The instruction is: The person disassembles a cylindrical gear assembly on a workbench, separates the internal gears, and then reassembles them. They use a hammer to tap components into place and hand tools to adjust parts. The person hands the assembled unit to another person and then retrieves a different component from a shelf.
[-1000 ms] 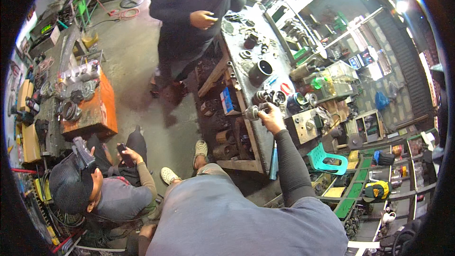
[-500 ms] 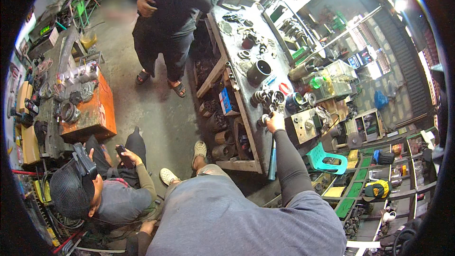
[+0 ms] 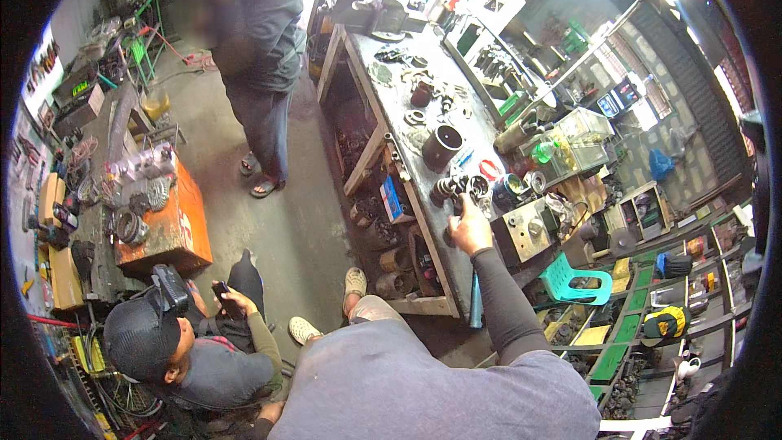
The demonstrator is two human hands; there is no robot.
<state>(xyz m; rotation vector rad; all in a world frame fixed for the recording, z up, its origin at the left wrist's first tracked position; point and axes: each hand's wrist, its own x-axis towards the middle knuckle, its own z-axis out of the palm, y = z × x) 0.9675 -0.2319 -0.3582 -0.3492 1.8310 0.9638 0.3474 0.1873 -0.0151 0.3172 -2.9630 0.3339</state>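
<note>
1. On the grey-topped workbench we see silvery-grey metal parts, a black cylinder and a red piece.
2. Beneath the workbench we find a box in blue with white.
3. Left of the workbench we notice an orange cabinet with a pale mark.
4. Right of the workbench we spot a teal chair and a black-and-yellow cap.
5. Nearer us than the workbench, we see a plain blue-grey shirt and cream clogs; reaching over it, a black sleeve.
</note>
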